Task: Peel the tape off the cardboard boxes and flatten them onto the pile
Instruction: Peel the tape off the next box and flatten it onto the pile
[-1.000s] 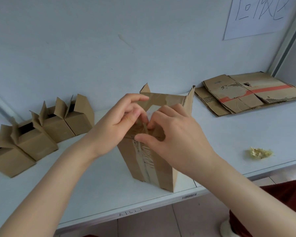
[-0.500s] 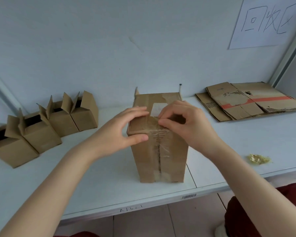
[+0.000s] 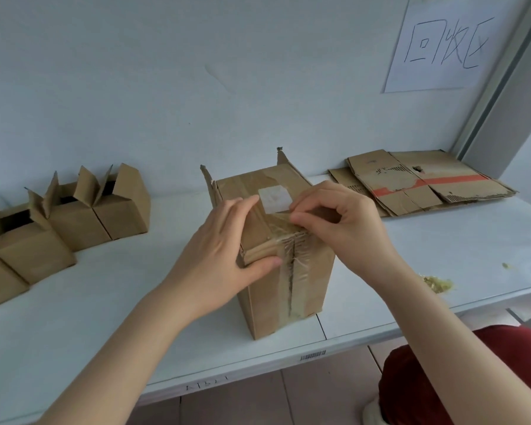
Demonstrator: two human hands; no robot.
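Observation:
A tall brown cardboard box (image 3: 270, 296) stands upright near the front of the white table, with clear tape (image 3: 292, 265) running over its top and down its near face. My left hand (image 3: 218, 250) grips the box's top left edge, thumb on the near face and fingers on top. My right hand (image 3: 341, 222) is curled at the top right edge, thumb and forefinger pinching at the tape beside a white label (image 3: 273, 198). A pile of flattened cardboard (image 3: 423, 182) lies at the back right.
Three open small boxes (image 3: 59, 222) stand in a row at the back left. A crumpled wad of yellowish tape (image 3: 436, 283) lies on the white table (image 3: 472, 240) near its front right edge. A paper sign (image 3: 445, 44) hangs on the wall.
The box has gone from tilted toward me to standing upright. My left hand moved to its top left edge and my right hand now picks at the tape on top.

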